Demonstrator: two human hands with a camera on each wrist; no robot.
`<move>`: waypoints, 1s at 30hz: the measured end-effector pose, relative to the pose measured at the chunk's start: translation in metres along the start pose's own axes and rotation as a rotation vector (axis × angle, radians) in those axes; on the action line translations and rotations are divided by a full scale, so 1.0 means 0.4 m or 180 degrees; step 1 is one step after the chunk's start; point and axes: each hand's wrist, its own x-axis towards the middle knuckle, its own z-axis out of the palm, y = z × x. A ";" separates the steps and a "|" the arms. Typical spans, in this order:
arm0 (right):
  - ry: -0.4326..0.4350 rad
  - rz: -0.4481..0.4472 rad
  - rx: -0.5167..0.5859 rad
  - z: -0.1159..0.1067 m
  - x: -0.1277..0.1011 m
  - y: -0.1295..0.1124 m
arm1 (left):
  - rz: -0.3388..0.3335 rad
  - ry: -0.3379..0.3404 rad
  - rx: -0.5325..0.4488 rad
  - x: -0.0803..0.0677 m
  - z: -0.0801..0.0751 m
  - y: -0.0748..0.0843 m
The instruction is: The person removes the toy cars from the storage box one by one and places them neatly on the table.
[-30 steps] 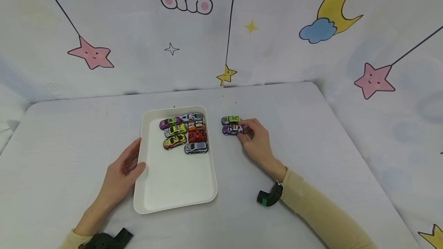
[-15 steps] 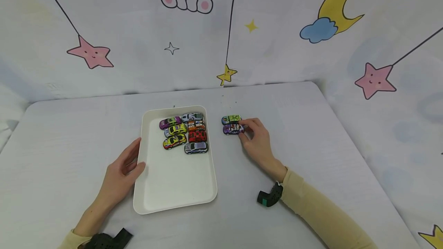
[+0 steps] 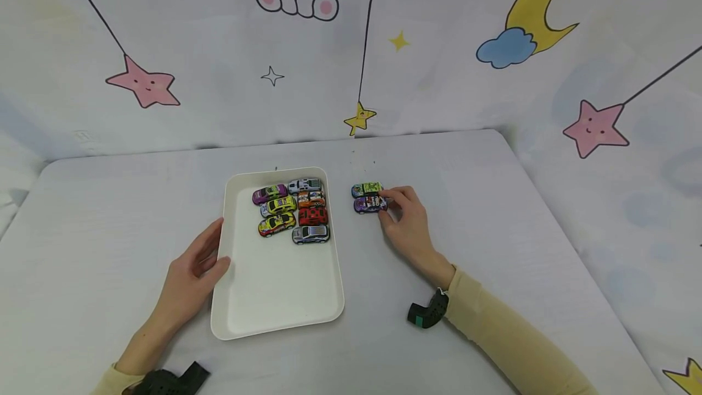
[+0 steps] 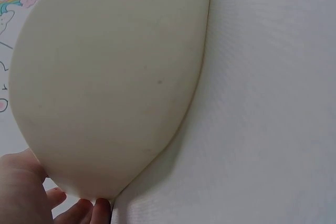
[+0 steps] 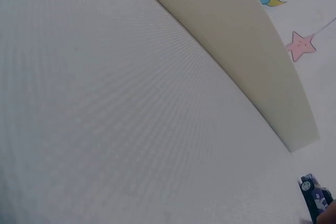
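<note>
half the purple car (image 3: 369,204) hides behind my right hand (image 3: 407,224), fingers pinching it; left hand (image 3: 192,273) rests loosely open on tray (image 3: 285,316) edge.

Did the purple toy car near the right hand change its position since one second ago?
No. The purple car stays right below the green car, same gap from the white tray; the right hand touches its end.
</note>
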 end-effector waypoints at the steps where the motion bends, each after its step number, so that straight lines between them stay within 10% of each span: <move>1: 0.0002 -0.0006 0.0005 0.000 0.000 0.000 | 0.0001 0.0001 0.0002 0.000 0.000 0.000; 21: 0.0024 -0.0005 -0.0021 0.002 -0.001 -0.001 | -0.0001 0.0008 0.0051 0.000 0.001 0.002; 30: 0.0390 -0.0709 -0.0071 0.006 -0.010 -0.005 | 0.0031 0.0012 0.0042 -0.001 0.002 0.003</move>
